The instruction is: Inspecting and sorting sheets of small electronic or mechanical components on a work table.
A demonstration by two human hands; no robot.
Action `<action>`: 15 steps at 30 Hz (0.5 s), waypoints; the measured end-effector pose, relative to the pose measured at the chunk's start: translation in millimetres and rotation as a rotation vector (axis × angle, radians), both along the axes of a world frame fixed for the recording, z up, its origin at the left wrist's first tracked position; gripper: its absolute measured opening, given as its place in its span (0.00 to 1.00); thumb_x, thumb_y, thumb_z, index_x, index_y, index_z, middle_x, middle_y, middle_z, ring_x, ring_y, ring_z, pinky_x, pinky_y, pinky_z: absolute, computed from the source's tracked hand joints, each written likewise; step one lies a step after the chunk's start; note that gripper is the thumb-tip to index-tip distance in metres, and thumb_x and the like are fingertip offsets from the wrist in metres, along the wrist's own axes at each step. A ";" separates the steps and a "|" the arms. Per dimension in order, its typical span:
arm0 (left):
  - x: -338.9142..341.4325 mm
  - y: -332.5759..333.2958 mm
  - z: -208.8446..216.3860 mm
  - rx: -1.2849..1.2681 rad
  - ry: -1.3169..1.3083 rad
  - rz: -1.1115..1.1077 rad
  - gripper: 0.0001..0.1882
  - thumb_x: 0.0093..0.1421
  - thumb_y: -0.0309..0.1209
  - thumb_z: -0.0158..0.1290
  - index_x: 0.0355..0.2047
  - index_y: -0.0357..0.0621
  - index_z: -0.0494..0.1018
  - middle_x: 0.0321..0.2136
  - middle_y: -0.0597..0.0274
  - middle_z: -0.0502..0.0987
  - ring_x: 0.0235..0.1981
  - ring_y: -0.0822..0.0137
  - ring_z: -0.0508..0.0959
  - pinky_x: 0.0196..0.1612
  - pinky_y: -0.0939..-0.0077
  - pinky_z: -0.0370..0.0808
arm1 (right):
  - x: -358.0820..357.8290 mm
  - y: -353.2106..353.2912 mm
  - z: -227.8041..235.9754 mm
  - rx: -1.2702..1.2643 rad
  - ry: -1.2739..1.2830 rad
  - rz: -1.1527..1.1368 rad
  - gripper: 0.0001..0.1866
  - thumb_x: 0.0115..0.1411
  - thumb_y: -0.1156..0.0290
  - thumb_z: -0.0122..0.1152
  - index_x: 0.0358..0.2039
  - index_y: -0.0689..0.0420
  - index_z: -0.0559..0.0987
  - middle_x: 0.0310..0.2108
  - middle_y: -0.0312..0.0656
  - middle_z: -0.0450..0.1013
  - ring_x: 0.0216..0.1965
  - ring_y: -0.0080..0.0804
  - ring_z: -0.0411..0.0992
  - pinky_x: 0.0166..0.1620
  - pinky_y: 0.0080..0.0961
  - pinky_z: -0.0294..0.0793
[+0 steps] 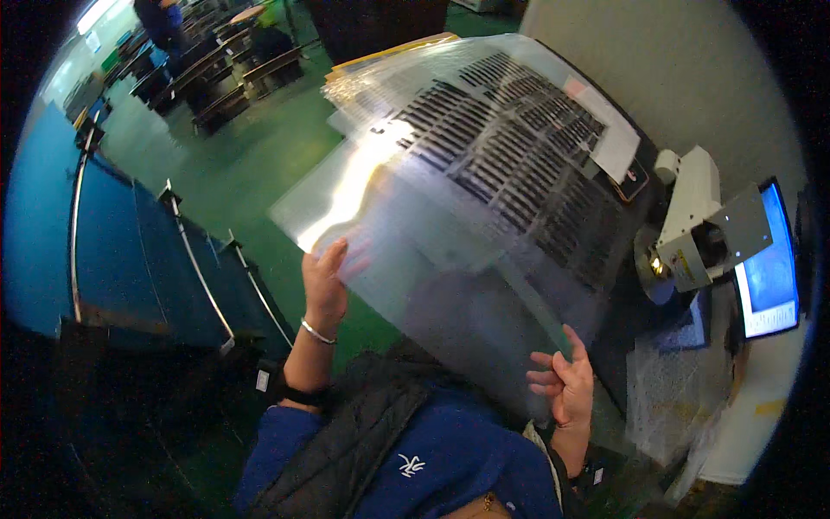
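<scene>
A large clear plastic sheet [406, 259] spreads out in front of me, with bright glare along its left side. My left hand [326, 272] grips its near left edge, the thumb on top and the fingers showing through underneath. At the near right edge, my right hand [566, 376] pinches the sheet between thumb and index finger, its other fingers loosely curled. Rows of black bars [519, 147] lie beyond and partly under the sheet; I cannot tell if they are printed or separate pieces. A narrow greenish strip [532, 298] runs toward my right fingertips.
On the right stand a pale machine head [692, 216] and a lit monitor [769, 277]. White paper [616, 143] and a phone [634, 184] lie near the wall. Clear wrapping [670, 398] hangs below. Blue panels [130, 233] with metal rods are on the left; a person [160, 24] is far off.
</scene>
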State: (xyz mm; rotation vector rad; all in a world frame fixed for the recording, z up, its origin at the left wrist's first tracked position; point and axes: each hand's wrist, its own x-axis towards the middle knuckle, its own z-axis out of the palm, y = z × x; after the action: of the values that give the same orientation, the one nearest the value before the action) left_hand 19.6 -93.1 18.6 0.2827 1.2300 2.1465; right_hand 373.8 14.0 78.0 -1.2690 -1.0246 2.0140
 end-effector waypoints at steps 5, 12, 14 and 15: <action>3.1 -2.2 11.8 -0.260 0.212 0.046 0.23 0.57 0.28 0.53 0.52 0.40 0.61 0.37 0.52 0.75 0.31 0.64 0.78 0.32 0.75 0.76 | 14.4 -13.4 -14.0 -0.094 -0.052 -0.131 0.24 0.62 0.69 0.48 0.57 0.55 0.56 0.39 0.56 0.72 0.30 0.43 0.76 0.30 0.34 0.79; 14.3 -12.7 16.5 -0.336 0.384 0.032 0.19 0.58 0.31 0.53 0.49 0.42 0.64 0.34 0.54 0.76 0.26 0.72 0.76 0.29 0.82 0.73 | 46.9 -69.4 -23.8 -0.096 0.178 -0.177 0.18 0.60 0.75 0.51 0.51 0.61 0.65 0.40 0.49 0.70 0.39 0.39 0.74 0.38 0.35 0.79; 15.6 -15.8 12.7 -0.320 0.417 0.025 0.19 0.58 0.32 0.54 0.48 0.43 0.65 0.34 0.56 0.76 0.25 0.73 0.75 0.28 0.83 0.73 | 53.8 -81.9 -22.9 -0.081 0.070 -0.163 0.19 0.61 0.74 0.50 0.52 0.62 0.64 0.39 0.49 0.70 0.38 0.37 0.74 0.38 0.33 0.79; 15.3 -18.0 8.1 -0.322 0.421 0.008 0.19 0.58 0.32 0.54 0.48 0.43 0.65 0.34 0.56 0.76 0.25 0.73 0.75 0.28 0.83 0.73 | 57.5 -87.0 -24.3 -0.062 0.061 -0.177 0.19 0.61 0.73 0.51 0.52 0.62 0.64 0.38 0.50 0.71 0.37 0.35 0.74 0.37 0.31 0.80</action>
State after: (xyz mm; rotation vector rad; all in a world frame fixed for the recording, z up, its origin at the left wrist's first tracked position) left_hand 34.9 -111.1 26.7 0.6092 1.7890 1.9098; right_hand 431.3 -73.0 53.8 -1.2750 -0.7978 1.9494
